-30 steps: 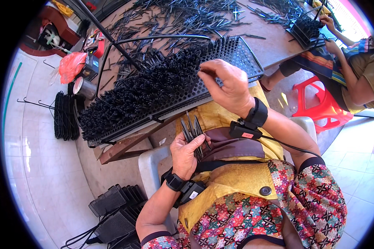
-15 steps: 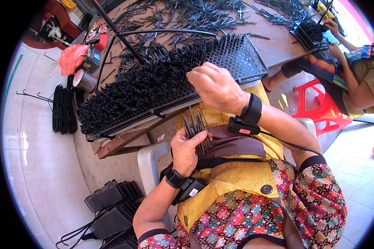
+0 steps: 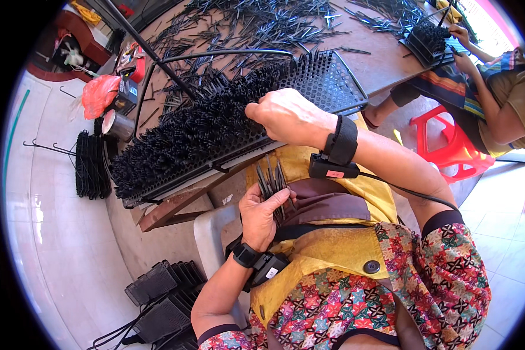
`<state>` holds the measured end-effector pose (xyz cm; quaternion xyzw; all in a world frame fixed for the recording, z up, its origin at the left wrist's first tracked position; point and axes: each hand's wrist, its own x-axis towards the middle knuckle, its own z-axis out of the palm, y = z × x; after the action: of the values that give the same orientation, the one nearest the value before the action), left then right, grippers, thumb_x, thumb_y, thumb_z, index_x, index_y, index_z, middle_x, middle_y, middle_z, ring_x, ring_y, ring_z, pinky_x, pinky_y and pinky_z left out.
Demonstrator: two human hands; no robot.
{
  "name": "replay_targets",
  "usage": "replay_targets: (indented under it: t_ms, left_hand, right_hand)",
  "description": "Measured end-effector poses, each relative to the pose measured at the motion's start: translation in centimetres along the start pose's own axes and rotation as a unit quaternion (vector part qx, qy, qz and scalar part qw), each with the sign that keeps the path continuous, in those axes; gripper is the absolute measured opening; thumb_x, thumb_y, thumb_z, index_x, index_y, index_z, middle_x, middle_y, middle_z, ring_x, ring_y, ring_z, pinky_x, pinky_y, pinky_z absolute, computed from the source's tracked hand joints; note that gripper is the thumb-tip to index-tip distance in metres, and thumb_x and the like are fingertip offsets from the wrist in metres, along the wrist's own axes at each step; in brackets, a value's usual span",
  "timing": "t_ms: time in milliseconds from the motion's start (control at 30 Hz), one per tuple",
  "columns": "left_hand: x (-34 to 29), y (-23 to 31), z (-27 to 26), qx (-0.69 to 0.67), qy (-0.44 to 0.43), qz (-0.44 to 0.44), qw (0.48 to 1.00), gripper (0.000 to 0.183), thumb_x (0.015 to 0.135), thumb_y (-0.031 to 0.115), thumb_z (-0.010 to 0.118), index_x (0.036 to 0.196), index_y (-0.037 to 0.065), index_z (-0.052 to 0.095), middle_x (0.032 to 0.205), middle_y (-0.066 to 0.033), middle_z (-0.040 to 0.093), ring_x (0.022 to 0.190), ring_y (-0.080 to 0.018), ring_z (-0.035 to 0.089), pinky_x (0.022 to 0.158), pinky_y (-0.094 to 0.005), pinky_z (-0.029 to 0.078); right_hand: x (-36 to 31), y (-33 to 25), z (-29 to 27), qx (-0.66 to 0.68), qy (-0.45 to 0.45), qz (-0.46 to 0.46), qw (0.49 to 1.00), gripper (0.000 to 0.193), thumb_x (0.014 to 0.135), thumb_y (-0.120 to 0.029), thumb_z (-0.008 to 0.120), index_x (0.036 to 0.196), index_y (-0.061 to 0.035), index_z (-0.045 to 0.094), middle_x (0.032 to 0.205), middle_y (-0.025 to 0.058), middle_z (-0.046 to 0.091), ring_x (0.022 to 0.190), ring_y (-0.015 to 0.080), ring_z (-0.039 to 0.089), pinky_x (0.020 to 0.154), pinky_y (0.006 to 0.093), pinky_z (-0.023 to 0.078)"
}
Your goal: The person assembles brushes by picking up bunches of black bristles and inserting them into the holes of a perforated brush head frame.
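Observation:
My left hand is closed around a small bunch of thin dark strips, whose ends stick up past the thumb. Further forward, my right hand is pinched at the near side of a long black perforated rack. Its fingertips meet the dense black strips that stand in the rack's holes; whatever they grip is hidden. The strips crowd the left and middle of the rack, while bare holes show at its right end.
Loose dark strips lie scattered over the brown table. A metal rod slants above the rack. More black racks stand on the floor at lower left. At right, another person works beside a red stool.
My right hand has shifted slightly left along the rack, its fingertips now lower against the standing strips. My left hand keeps its bunch of strips. The whole view has drifted a little.

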<state>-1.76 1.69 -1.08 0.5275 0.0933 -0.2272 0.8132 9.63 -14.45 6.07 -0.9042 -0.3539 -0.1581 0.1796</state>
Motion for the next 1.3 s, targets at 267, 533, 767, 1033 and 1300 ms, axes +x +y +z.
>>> replay_targets:
  t_ms: [267,533,767,1033,1300]
  left_hand:
    - [0.0,-0.3,0.0,-0.012,-0.022,0.014,1.0,0.017,0.079,-0.003,0.064,0.094,-0.002,0.057,0.082,-0.0116,0.065,0.072,-0.018,0.064,0.069,-0.0292,0.053]
    - [-0.1,-0.3,0.1,0.011,-0.044,-0.006,0.999,0.018,0.078,-0.004,0.064,0.095,-0.002,0.058,0.082,-0.0116,0.065,0.071,-0.0185,0.064,0.069,-0.0296,0.054]
    - [0.2,-0.2,0.1,0.028,-0.076,-0.028,0.996,0.016,0.078,-0.004,0.064,0.093,-0.002,0.059,0.081,-0.0117,0.066,0.071,-0.0183,0.065,0.068,-0.0302,0.054]
    - [0.3,-0.7,-0.3,0.028,-0.076,-0.079,0.994,0.013,0.079,-0.001,0.065,0.091,-0.002,0.061,0.08,-0.011,0.066,0.071,-0.0186,0.065,0.068,-0.0306,0.055]
    - [0.7,-1.4,-1.1,-0.037,-0.031,-0.066,0.997,0.016,0.081,-0.001,0.062,0.096,-0.002,0.058,0.087,-0.011,0.064,0.072,-0.0177,0.063,0.067,-0.0303,0.055]
  right_hand:
    - [-4.9,-1.1,1.1,0.229,-0.001,0.092,0.969,0.026,0.068,-0.014,0.072,0.085,0.0024,0.061,0.072,0.0161,0.059,0.066,0.0316,0.06,0.058,0.0372,0.048]
    - [-6.1,-1.5,0.8,0.359,-0.175,0.147,0.905,0.019,0.066,-0.009,0.068,0.079,0.0041,0.062,0.065,0.0143,0.06,0.06,0.0219,0.06,0.055,0.0319,0.045]
    - [-6.9,-0.9,0.6,0.45,-0.157,0.243,0.845,0.007,0.068,-0.003,0.064,0.071,0.0027,0.063,0.066,0.0055,0.063,0.062,0.0083,0.057,0.055,0.0243,0.044]
    - [-7.9,-0.2,-0.1,0.488,0.028,0.294,0.821,0.008,0.076,-0.003,0.064,0.082,0.0028,0.062,0.074,0.0053,0.063,0.068,0.0077,0.057,0.061,0.0229,0.046]
    - [-4.5,0.1,-0.1,0.251,0.334,0.159,0.894,0.007,0.075,-0.002,0.065,0.08,-0.0023,0.06,0.072,0.0097,0.06,0.062,0.0209,0.059,0.056,0.0285,0.046]
